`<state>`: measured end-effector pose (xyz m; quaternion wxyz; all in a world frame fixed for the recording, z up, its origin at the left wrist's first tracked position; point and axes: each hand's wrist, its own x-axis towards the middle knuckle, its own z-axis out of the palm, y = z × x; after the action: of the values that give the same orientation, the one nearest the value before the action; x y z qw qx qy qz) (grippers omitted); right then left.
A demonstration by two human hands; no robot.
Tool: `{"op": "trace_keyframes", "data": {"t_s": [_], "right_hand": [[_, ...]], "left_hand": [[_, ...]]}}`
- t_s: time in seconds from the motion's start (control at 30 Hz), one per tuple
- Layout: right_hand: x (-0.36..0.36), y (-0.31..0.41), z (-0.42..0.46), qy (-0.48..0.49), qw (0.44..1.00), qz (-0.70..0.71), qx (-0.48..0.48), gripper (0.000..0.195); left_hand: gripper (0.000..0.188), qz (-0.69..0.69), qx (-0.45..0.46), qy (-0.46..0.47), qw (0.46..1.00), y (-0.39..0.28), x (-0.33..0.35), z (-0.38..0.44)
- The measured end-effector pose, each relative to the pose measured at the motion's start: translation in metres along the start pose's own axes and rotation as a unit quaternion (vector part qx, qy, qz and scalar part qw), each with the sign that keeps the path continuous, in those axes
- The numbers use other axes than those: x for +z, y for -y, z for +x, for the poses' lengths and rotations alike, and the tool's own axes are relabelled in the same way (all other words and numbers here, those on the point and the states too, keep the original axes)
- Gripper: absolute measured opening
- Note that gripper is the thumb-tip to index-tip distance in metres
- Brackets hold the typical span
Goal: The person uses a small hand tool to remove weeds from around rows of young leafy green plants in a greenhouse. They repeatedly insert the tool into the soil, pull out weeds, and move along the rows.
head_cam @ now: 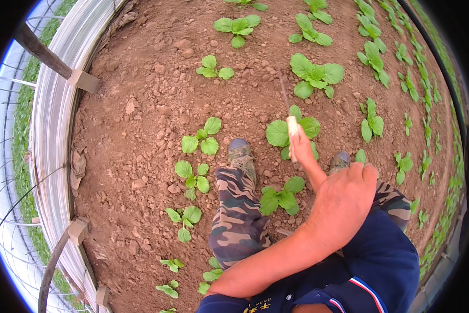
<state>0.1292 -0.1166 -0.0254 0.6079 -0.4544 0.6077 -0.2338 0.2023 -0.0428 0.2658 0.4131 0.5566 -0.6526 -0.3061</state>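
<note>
My right hand [303, 146] grips the pale wooden handle [292, 127] of a hand tool with a narrow, rusty metal shaft [284, 90]. Its far end touches or hangs just over the soil; I cannot tell which. Below the handle grows a broad-leaved green seedling [277, 133], partly covered by the hand. Another leafy seedling [316, 76] stands right of the shaft. My left arm crosses in front of my body, and my left hand [344, 199] lies over my right forearm near the right knee. Its fingers curl away, so their hold is hidden.
Rows of seedlings [199, 139] grow in cloddy brown soil [140, 129] around my shoes [240, 150]. Along the left runs a plastic sheet wall [48, 144] with posts [42, 51] on blocks [83, 80]. A dark hose or pipe [434, 47] curves at right.
</note>
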Motion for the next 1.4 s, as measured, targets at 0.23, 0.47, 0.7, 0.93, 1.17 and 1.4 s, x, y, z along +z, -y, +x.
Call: {"op": "trace_keyframes", "data": {"t_s": [0.23, 0.47, 0.7, 0.93, 1.17, 1.4], "right_hand": [[0.0, 0.005, -0.116, 0.076, 0.997, -0.002, 0.011, 0.045], [-0.016, 0.001, -0.032, 0.001, 0.998, -0.016, -0.058, 0.047], [-0.044, 0.028, 0.024, 0.023, 0.999, 0.0, -0.025, 0.05], [-0.093, -0.015, -0.054, 0.038, 0.998, 0.04, 0.021, 0.051], [-0.094, -0.031, -0.115, -0.004, 0.998, 0.058, 0.033, 0.051], [-0.083, -0.035, -0.104, -0.029, 0.999, 0.033, -0.004, 0.051]], "left_hand": [[0.013, 0.073, 0.02, -0.014, 0.997, -0.002, 0.009, 0.0], [0.013, 0.109, 0.038, -0.018, 0.993, -0.003, 0.014, 0.002], [0.017, 0.141, 0.044, -0.008, 0.989, -0.001, 0.017, 0.005], [0.01, 0.202, 0.051, -0.004, 0.978, -0.001, 0.018, 0.005], [0.009, 0.2, 0.061, 0.008, 0.978, -0.002, 0.02, -0.001], [0.011, 0.226, 0.043, 0.015, 0.973, 0.003, 0.03, -0.004]]}}
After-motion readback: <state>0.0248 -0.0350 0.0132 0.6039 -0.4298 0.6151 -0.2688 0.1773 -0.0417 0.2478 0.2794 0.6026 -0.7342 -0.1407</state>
